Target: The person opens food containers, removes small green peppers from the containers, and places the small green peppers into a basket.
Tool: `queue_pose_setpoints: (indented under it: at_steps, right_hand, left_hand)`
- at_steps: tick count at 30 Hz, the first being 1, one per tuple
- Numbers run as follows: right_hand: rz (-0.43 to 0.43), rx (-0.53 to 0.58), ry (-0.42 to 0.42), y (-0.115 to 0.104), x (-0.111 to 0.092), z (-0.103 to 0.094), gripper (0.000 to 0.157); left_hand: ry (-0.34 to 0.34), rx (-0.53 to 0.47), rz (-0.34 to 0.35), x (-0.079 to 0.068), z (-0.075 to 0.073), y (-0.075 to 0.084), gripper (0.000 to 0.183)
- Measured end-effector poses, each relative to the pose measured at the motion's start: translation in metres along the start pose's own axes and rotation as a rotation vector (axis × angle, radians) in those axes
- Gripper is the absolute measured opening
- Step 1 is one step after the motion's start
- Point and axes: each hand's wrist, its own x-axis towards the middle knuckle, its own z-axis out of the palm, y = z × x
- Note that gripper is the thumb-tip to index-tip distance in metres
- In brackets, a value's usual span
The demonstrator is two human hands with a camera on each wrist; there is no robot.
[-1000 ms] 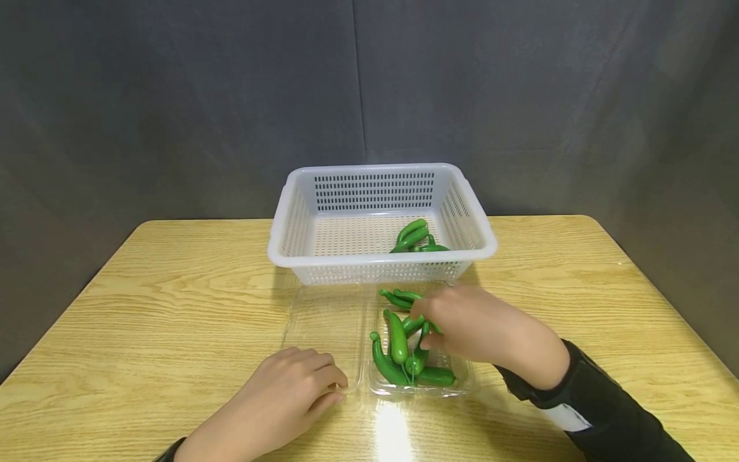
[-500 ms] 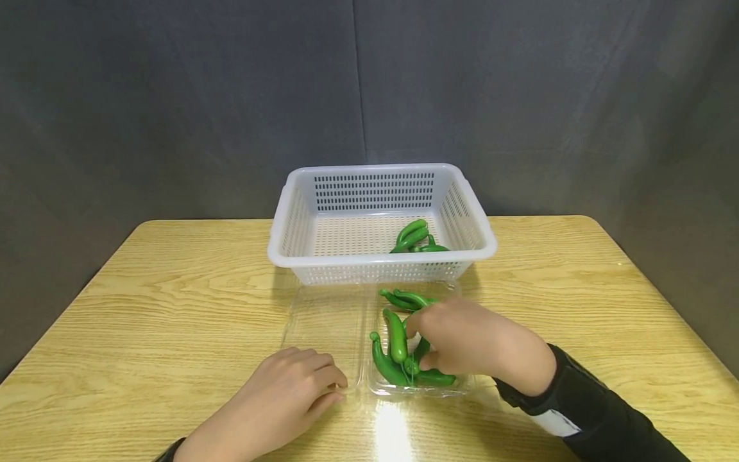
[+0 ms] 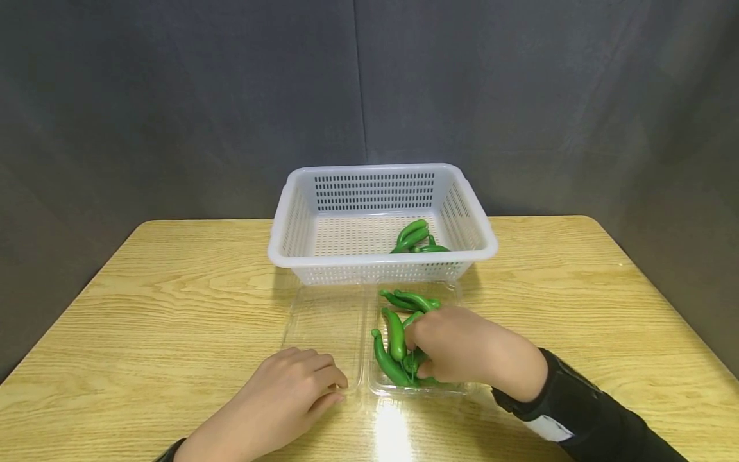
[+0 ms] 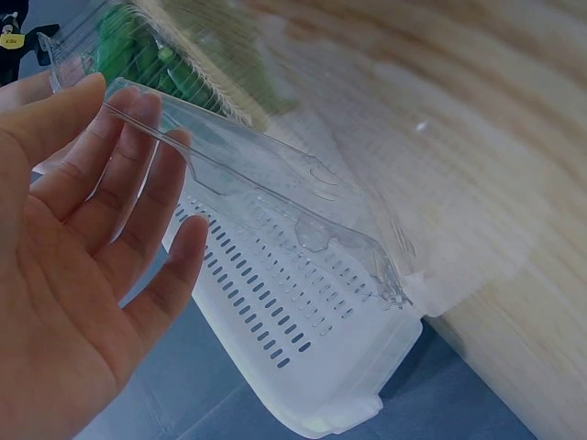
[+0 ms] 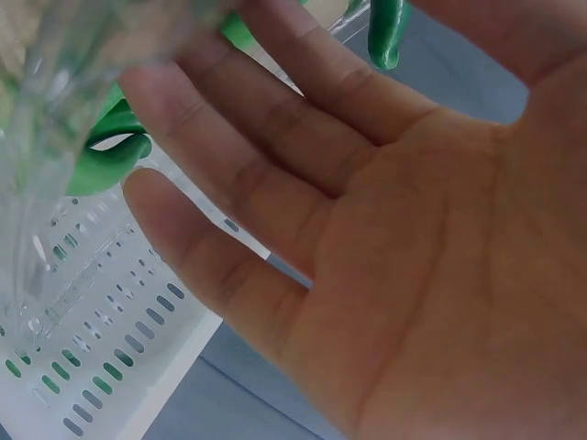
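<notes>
Several green chili peppers [image 3: 395, 337] lie in the right half of a clear hinged plastic container in the head view. The container's flat lid [image 3: 323, 327] is folded out to the left. My left hand [image 3: 291, 388] rests at the lid's near edge, its fingers relaxed and touching the clear rim in the left wrist view. My right hand [image 3: 462, 343] is over the peppers, fingers pointing down among them. In the right wrist view its fingers look fairly straight, with a pepper [image 5: 389, 32] near the thumb. The fingertips are partly hidden.
A white perforated basket [image 3: 381, 260] stands directly behind the container, with several green peppers [image 3: 411, 237] in its right side. The wooden table [image 3: 173, 308] extends to both sides, with a dark curtain [image 3: 231, 96] behind it.
My right hand has moved slightly left and toward the near edge of the container, over the lower peppers. Some peppers there have shifted slightly. My left hand has stayed still.
</notes>
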Motion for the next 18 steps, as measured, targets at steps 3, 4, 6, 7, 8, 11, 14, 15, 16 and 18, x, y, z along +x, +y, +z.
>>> queue_pose_setpoints:
  at_steps: [3,4,6,7,8,11,14,15,16,18]
  right_hand:
    - [-0.005,-0.012,0.006,-0.0001,-0.0001,0.0006,0.026]
    - [-0.007,-0.017,0.007,-0.0001,-0.0001,0.0007,0.026]
    - [-0.008,-0.021,0.006,-0.0001,0.0001,0.0009,0.026]
    - [-0.008,-0.022,0.007,-0.0002,0.0001,0.0010,0.026]
    - [-0.008,-0.022,0.008,-0.0001,0.0001,0.0011,0.027]
    - [-0.006,-0.019,0.008,0.0002,0.0002,0.0013,0.028]
    - [-0.007,-0.018,0.011,0.0007,0.0003,0.0014,0.028]
    - [-0.009,-0.016,0.012,0.0009,0.0003,0.0013,0.028]
    - [-0.012,-0.015,0.014,0.0011,0.0003,0.0012,0.028]
    - [-0.024,-0.013,0.022,0.0018,0.0003,0.0010,0.027]
  left_hand:
    - [0.001,-0.001,-0.001,0.0000,0.0001,0.0002,0.008]
    - [0.000,-0.002,-0.003,0.0000,0.0001,0.0001,0.008]
    - [-0.002,-0.003,-0.005,-0.0001,0.0001,0.0002,0.008]
    - [-0.003,-0.004,-0.006,-0.0001,0.0001,0.0002,0.008]
    - [-0.004,-0.005,-0.007,-0.0001,0.0001,0.0002,0.008]
    - [-0.004,-0.005,-0.008,0.0001,0.0000,0.0003,0.007]
    - [-0.001,-0.005,-0.007,0.0002,0.0000,0.0003,0.007]
    - [-0.001,-0.005,-0.006,0.0002,0.0000,0.0003,0.008]
    - [-0.001,-0.005,-0.006,0.0002,0.0000,0.0003,0.008]
    - [0.001,-0.005,-0.006,0.0001,0.0000,0.0003,0.008]
